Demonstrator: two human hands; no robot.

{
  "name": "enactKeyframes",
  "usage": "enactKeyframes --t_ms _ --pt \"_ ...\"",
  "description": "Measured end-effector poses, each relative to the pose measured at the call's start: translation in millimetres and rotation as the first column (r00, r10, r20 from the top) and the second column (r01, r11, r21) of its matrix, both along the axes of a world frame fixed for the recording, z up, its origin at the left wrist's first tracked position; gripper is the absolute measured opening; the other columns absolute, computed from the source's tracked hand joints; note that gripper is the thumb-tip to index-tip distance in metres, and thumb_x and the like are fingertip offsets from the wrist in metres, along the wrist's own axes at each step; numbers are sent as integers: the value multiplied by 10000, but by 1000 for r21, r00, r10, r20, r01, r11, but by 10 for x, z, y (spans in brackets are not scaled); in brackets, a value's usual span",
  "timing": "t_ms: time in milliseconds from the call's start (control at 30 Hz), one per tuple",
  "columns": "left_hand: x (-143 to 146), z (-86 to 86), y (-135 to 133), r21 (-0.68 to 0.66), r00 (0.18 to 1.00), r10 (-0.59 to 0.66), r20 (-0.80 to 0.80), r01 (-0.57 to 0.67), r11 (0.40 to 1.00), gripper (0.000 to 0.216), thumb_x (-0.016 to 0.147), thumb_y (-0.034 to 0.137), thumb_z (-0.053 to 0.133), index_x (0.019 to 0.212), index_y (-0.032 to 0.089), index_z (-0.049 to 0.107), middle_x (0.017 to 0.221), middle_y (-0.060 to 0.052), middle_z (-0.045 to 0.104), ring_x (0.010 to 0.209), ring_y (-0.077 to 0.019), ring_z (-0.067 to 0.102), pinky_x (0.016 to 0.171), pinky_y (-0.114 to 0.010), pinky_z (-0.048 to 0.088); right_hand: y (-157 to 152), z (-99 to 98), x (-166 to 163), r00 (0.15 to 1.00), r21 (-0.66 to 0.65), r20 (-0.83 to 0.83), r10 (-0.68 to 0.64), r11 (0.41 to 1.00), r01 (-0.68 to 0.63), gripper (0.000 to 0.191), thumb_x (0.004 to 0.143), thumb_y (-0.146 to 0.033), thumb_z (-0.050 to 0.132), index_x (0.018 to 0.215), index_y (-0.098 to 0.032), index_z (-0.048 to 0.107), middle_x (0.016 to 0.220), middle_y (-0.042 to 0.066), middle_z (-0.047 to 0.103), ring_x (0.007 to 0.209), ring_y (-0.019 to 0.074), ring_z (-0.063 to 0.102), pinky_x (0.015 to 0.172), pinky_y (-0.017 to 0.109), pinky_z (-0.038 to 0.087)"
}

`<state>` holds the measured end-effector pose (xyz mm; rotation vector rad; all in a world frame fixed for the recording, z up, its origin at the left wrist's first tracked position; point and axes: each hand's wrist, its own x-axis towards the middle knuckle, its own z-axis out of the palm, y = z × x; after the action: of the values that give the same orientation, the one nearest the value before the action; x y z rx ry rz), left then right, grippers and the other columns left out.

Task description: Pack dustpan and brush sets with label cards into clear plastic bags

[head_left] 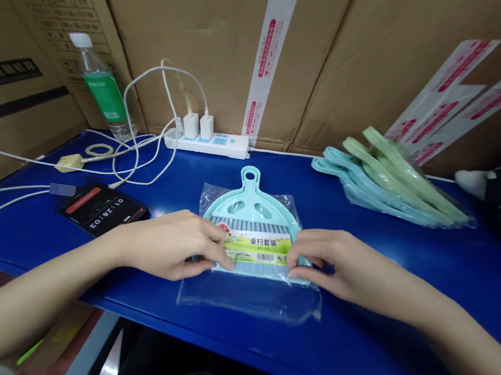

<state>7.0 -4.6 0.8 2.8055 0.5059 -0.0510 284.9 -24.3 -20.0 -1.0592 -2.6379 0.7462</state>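
A light-blue mini dustpan and brush set (250, 207) lies flat on the blue table (401, 306), inside a clear plastic bag (249, 298) whose open end reaches toward me. A green and yellow label card (257, 247) sits across the set. My left hand (173, 244) presses the set's left edge, fingertips on the label. My right hand (337, 263) pinches the right edge of the set through the bag.
A stack of blue and green dustpan sets (394, 179) lies at the back right. A white power strip (208, 142) with chargers and cables, a water bottle (101, 91) and a phone (104, 210) showing a timer sit at the left. Cardboard boxes (207, 28) wall the back.
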Motion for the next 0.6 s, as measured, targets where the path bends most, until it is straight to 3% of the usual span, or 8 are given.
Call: enactKeyframes --t_ms 100,300,433,600 --pt "-10 8 -3 -15 1000 2 -1 -2 1000 336 875 92 496 1088 265 689 837 -11 642 763 -133 626 684 -243 491 0 -24 -5 1000 36 15 -22 999 22 155 877 -299 541 796 -206 636 705 11 585 611 139 517 561 243 364" --pt "-10 27 -8 -2 1000 -11 13 11 1000 319 857 107 517 1071 263 694 829 -7 644 731 -131 614 565 -230 431 5 -54 30 998 45 22 -60 997 59 217 854 -375 603 982 -211 664 657 -16 556 534 124 470 504 229 336" --pt "0 28 -30 -49 1000 -22 19 23 999 240 869 293 600 1083 210 671 868 -34 666 784 -169 633 630 -256 464 2 -63 39 999 51 -12 -31 998 32 310 861 -378 605 1110 -205 670 714 12 617 584 141 526 539 240 373" --pt "10 30 -123 -35 1000 -16 -11 15 999 456 738 498 729 1034 166 627 931 -51 657 767 -202 633 602 -288 460 -2 -59 29 999 47 -26 -25 999 26 309 863 -367 603 1122 -217 681 760 27 647 635 155 565 560 247 402"
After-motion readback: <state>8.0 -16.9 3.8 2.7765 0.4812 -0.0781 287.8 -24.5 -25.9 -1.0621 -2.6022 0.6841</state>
